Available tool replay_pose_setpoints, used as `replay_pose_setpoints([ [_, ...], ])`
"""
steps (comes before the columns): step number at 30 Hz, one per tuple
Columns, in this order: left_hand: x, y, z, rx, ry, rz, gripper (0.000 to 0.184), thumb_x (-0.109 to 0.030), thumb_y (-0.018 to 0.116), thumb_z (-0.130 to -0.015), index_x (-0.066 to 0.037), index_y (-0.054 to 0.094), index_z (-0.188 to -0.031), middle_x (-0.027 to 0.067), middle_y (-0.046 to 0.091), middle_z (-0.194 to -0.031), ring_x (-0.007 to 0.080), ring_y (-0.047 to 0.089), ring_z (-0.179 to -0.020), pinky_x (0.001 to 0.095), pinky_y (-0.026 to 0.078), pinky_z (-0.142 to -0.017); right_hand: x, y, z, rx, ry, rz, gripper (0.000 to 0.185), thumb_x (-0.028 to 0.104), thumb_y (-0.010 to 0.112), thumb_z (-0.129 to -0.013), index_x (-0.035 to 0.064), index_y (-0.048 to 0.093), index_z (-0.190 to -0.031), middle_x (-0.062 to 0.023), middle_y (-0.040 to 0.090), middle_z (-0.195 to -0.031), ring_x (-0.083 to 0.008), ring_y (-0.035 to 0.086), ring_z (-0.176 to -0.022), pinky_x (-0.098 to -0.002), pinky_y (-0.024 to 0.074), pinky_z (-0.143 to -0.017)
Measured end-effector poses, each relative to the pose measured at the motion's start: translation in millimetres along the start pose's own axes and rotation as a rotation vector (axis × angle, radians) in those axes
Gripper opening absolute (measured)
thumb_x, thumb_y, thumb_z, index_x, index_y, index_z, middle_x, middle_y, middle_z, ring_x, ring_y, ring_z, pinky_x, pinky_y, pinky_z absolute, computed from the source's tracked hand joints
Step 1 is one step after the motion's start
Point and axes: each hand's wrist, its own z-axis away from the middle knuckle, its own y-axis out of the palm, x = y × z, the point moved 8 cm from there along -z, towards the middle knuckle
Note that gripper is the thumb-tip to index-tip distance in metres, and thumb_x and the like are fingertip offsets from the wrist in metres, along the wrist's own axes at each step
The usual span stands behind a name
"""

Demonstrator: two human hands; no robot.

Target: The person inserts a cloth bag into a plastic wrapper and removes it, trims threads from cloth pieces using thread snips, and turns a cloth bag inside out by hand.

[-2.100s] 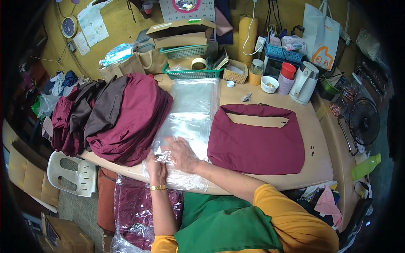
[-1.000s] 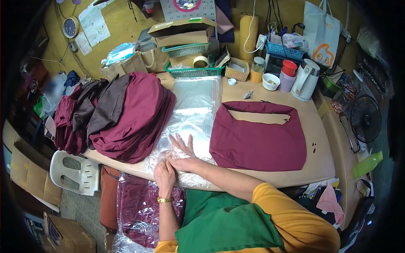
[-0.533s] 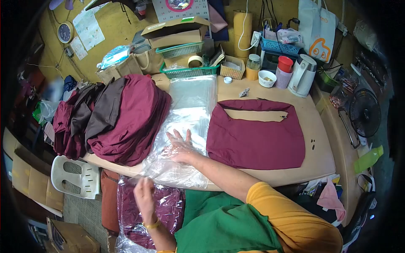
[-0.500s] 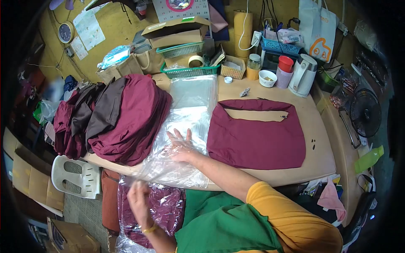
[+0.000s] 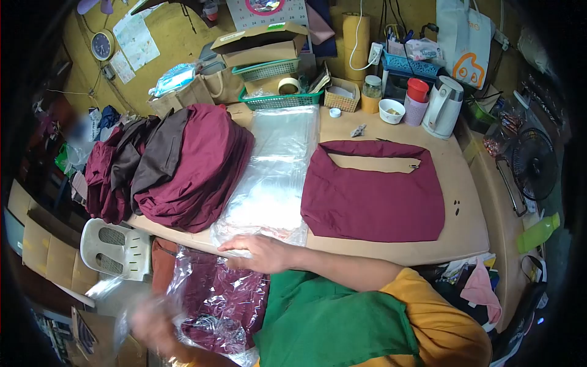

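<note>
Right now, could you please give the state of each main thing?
Maroon shoulder bag: flat, unwrapped
Clear plastic sleeves: stacked flat
Maroon fabric pile: heaped, unwrapped
Lower maroon bundle: wrapped
Cardboard box: open
White kettle: upright, lid shut
Right hand: fingers extended
Left hand: blurred, apparently holding clear plastic

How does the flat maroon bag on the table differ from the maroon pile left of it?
The maroon bag lies flat; the maroon pile is heaped thick in layers. The pile has dark cloth over part of it; the bag's cloth shows only maroon. Both have maroon cloth and rest on the table.
</note>
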Motion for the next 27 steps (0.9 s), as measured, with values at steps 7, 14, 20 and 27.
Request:
replay_pose_setpoints([
  [7,-85.8,296.7,74.9,0.93,0.189,-0.137,0.021,-0.019,0.066,-0.088,0.002,0.065,-0.089,0.0214,0.065,-0.075,0.0377,0.065,-0.072,0.0412,0.051,-0.062,-51.0,-73.6,99.4,-0.406,0.09,-0.323,0.018,0.006,0.065,-0.09,-0.0033,0.066,-0.105,-0.0076,0.069,-0.096,-0.0087,0.061,-0.086,-0.0261,0.05,-0.076],
  [14,-190.1,307.0,37.4,0.444,0.664,-0.035,0.033,-0.022,0.073,-0.084,-0.002,0.064,-0.109,0.0133,0.067,-0.089,0.032,0.064,-0.086,0.0432,0.048,-0.081,-65.8,-117.7,200.8,-0.651,0.171,-0.641,0.009,0.001,0.057,-0.096,-0.0035,0.058,-0.104,-0.0047,0.063,-0.095,-0.0118,0.063,-0.085,-0.0268,0.0527,-0.079],
  [20,-148.4,361.2,52.8,0.872,0.405,0.065,0.016,-0.013,0.075,-0.081,-0.004,0.062,-0.08,0.01,0.061,-0.077,0.0271,0.061,-0.07,0.0379,0.046,-0.062,-67.1,-146.0,219.8,-0.975,0.057,-0.371,0.006,0.004,0.061,-0.095,-0.0011,0.058,-0.096,-0.0028,0.063,-0.084,-0.0086,0.062,-0.077,-0.0236,0.052,-0.071],
  [27,-137.5,372.5,60.0,0.966,0.266,0.097,0.027,-0.02,0.069,-0.088,0.001,0.059,-0.074,0.0194,0.059,-0.07,0.0375,0.059,-0.061,0.0441,0.044,-0.055,-90.5,-160.0,219.1,-1.004,0.226,-0.063,0.014,0.012,0.058,-0.099,0.0019,0.059,-0.09,0.0011,0.057,-0.065,-0.0032,0.049,-0.054,-0.0202,0.0394,-0.048],
])
